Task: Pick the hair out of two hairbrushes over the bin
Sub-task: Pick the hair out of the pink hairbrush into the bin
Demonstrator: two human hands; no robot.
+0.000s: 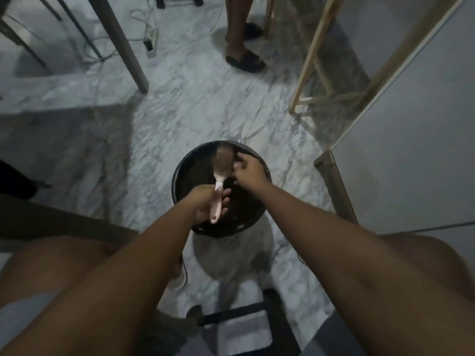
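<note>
I am sitting over the bin [185,168], a round black container standing on the marble floor [180,106] between my knees. My left hand [205,205] is gripping the pink handle of the hairbrush [220,173], fingers and thumb curled round it. The brush is being held above the bin's opening, head pointing away from me. The head is showing a brownish, blurred surface, and I cannot tell bristles from hair on it.

My right hand [248,171] is reaching over the bin and touching the right edge of the brush head, fingers bent toward it. The fingertips are blurred, so I cannot tell whether they are pinching hair or only resting against the head.

Beyond the bin, another person's feet [245,59] in dark slippers are standing on the floor. A white power strip [151,38] with cables is lying near a slanting table leg [123,47] at upper left. A pale wooden rack [312,65] is standing at upper right, beside a grey wall panel [411,124]. A black stool frame [272,312] is showing below my arms.
</note>
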